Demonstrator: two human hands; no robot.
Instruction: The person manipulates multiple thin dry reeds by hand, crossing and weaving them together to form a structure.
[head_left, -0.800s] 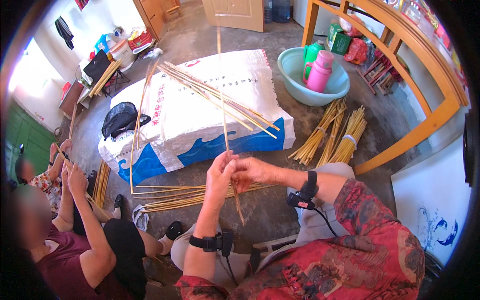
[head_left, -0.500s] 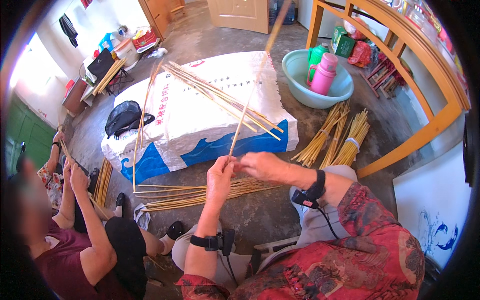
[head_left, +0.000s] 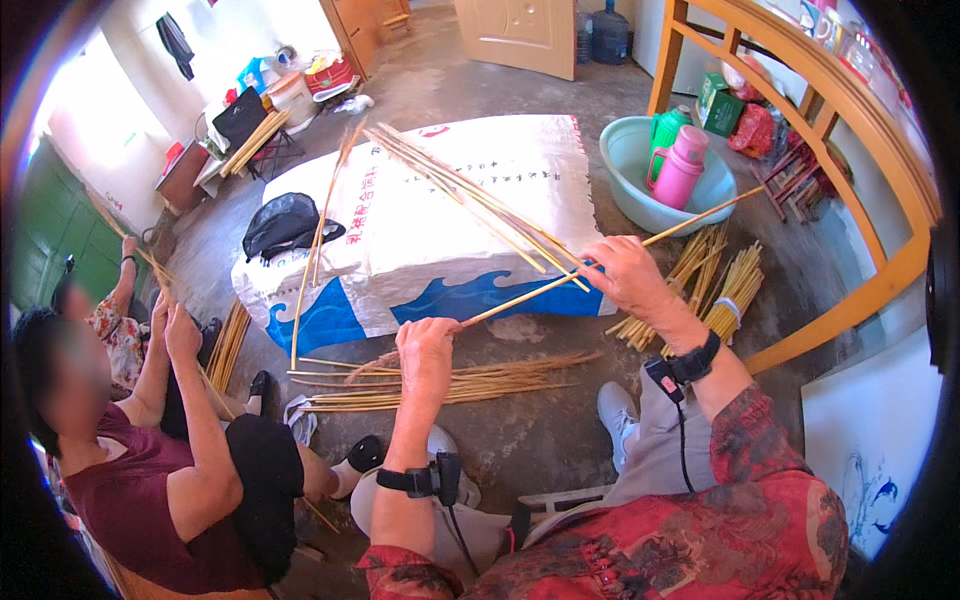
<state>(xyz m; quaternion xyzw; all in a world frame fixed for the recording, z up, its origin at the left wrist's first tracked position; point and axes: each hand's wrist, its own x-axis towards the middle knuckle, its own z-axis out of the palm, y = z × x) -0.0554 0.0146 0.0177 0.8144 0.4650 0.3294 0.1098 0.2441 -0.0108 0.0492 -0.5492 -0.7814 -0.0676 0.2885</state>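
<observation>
A long yellow stalk runs diagonally across my view, rising to the right. My left hand is closed round its lower part, near a brownish end. My right hand pinches the same stalk higher up, above the front corner of a white and blue woven sack cover. Several loose stalks lie on that cover beside a black bundle. More stalks with feathery ends lie on the floor beyond my left hand.
Two co-workers sit at my left, handling stalks. At the right are tied stalk bundles, a blue basin with a pink flask and green flask, a wooden frame and a white panel. A door stands at the back.
My hands have moved apart, the right up and to the right, the left slightly leftward. The stalk has swung from near upright to a diagonal leaning right.
</observation>
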